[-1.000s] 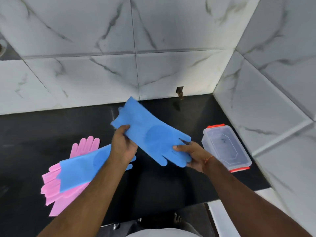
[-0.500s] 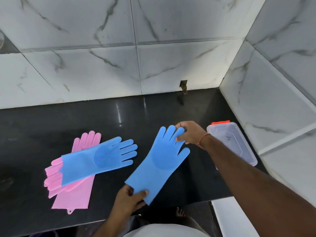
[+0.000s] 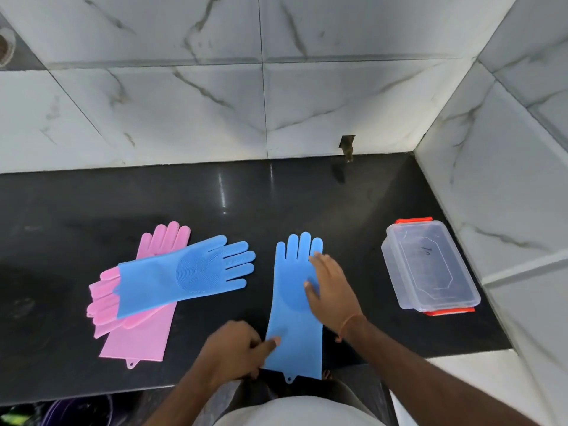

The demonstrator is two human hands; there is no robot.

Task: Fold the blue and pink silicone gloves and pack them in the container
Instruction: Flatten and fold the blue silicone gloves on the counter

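Half a second ago the blue glove (image 3: 295, 305) lay slanted on the tabletop (image 3: 307, 195), pinched at its fingertips and cuff; now it lies straight, fingers pointing to the far wall, cuff at the near edge. The right hand (image 3: 330, 285) has slid down from the fingertips and rests flat on the palm area, fingers straight, pressing the glove smooth rather than grasping it. The left hand (image 3: 238, 348) sits at the cuff's left corner, thumb on top of the edge; it seems to pinch the cuff, though the fingers underneath are hidden.

To the left, the second blue glove (image 3: 184, 275) lies across the pink gloves (image 3: 138, 327), which are stacked untidily, one fingers-far, another showing its fingers at the left. None of these three looks folded. The clear container (image 3: 430, 269) with orange clips stands at the right, well apart from the gloves, lid seemingly on and nothing visible inside.

So the task is at its start: one glove is laid out ready for a first fold, and all four remain to be folded and packed, with the lid probably to come off first.

A small dark handwritten mark shows on the container's lid, too small to read. No brand is visible.
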